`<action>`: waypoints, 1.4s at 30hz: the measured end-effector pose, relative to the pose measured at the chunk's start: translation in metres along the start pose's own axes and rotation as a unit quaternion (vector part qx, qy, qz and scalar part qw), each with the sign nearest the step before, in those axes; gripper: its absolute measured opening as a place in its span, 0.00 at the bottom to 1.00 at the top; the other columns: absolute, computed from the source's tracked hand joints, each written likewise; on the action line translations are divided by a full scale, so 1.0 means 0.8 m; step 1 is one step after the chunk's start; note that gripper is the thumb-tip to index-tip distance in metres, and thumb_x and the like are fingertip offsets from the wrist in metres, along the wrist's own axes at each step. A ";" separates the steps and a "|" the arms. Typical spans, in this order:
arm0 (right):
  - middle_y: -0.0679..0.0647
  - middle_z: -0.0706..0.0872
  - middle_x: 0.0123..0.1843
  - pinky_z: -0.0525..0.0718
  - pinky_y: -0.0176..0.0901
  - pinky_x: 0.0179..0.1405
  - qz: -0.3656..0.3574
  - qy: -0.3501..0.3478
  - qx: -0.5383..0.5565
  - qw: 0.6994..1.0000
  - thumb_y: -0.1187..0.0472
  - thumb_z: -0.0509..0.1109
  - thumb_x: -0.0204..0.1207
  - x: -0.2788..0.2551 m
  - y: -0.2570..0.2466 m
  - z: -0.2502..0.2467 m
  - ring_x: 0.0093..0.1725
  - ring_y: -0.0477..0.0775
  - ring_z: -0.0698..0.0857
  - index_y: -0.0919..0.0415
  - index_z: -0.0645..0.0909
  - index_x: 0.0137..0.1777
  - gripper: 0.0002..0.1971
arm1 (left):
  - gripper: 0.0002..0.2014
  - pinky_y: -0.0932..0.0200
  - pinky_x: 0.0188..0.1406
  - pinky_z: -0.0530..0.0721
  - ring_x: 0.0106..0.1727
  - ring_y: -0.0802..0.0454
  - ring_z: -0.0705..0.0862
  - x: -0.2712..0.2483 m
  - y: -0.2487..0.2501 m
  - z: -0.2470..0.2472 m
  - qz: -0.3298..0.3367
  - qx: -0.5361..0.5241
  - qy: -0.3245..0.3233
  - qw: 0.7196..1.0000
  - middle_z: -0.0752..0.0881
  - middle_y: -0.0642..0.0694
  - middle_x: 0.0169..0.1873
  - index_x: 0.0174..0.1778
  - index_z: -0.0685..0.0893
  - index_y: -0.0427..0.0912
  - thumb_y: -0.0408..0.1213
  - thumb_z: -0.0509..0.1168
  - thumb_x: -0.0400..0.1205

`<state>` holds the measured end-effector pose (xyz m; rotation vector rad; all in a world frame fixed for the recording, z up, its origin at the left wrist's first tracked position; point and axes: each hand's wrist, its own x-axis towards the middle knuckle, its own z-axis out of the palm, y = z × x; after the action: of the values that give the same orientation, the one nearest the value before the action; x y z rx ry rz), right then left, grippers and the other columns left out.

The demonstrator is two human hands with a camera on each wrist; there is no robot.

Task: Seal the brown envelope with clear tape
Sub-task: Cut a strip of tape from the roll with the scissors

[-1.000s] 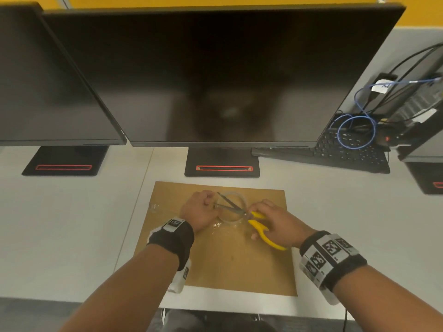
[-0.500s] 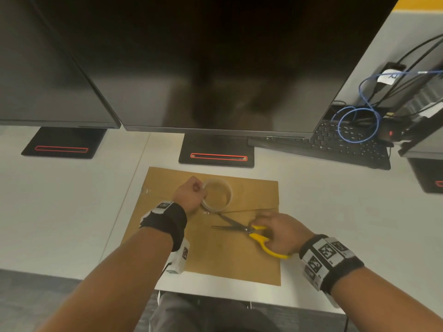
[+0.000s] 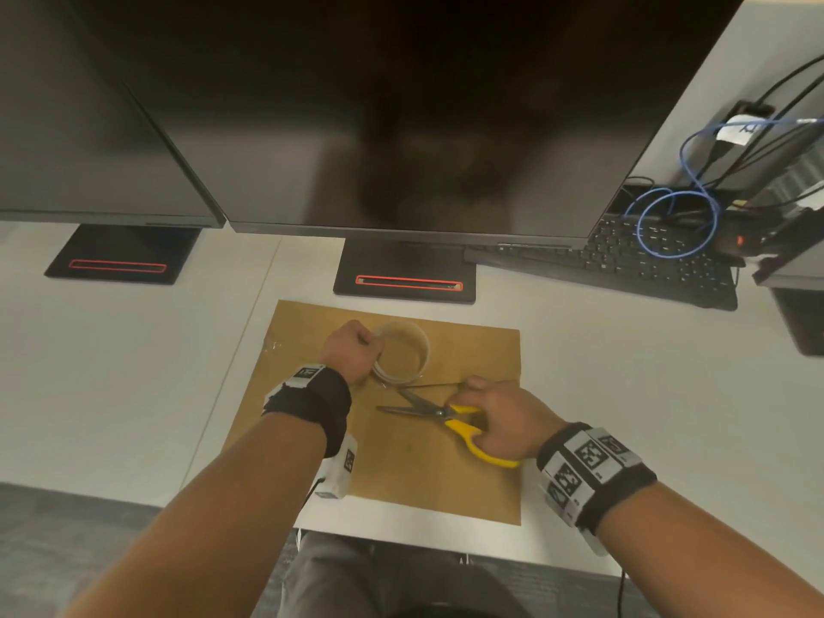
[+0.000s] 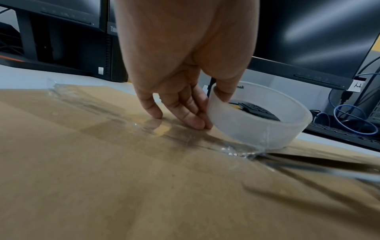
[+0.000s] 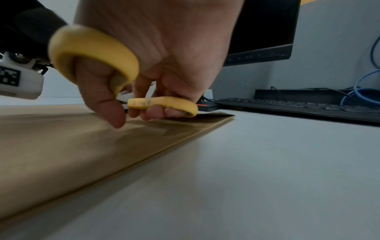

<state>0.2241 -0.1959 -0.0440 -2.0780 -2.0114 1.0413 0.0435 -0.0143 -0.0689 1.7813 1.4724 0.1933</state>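
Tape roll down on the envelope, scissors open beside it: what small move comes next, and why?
Probably close the scissors on the tape where it leaves the roll: the left hand holds the roll on the envelope, tape already laid, and the right hand has blades open there.

Two dark monitors span the upper frame, their black bases standing on the white tabletop. Upper right: a black keyboard, with a coiled blue cable over it.
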 end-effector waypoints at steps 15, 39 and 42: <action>0.46 0.79 0.62 0.81 0.46 0.58 0.032 0.018 -0.005 0.999 0.56 0.68 0.67 -0.014 0.019 -0.001 0.58 0.55 0.81 0.45 0.78 0.69 0.27 | 0.08 0.50 0.49 0.82 0.46 0.43 0.84 -0.007 -0.003 -0.002 0.008 -0.004 -0.002 1.000 0.84 0.45 0.41 0.37 0.76 0.47 0.42 0.67 0.78; 0.51 0.79 0.58 0.71 0.40 0.40 -0.007 0.001 -0.060 0.998 0.65 0.67 0.68 0.022 -0.002 -0.006 0.52 0.58 0.81 0.49 0.76 0.73 0.30 | 0.10 0.53 0.43 0.81 0.40 0.46 0.83 -0.010 0.000 -0.002 0.033 0.033 0.023 0.999 0.84 0.47 0.36 0.36 0.79 0.46 0.47 0.66 0.79; 0.51 0.79 0.60 0.74 0.41 0.40 -0.016 0.005 -0.073 0.997 0.64 0.67 0.68 0.021 -0.003 -0.006 0.53 0.58 0.81 0.49 0.75 0.73 0.30 | 0.11 0.53 0.43 0.82 0.40 0.45 0.83 -0.010 0.001 -0.002 0.028 0.047 0.026 0.998 0.83 0.47 0.36 0.38 0.80 0.45 0.49 0.66 0.79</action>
<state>0.2231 -0.1784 -0.0466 -2.1047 -2.1705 0.9032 0.0410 -0.0204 -0.0648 1.9071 1.4910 0.2033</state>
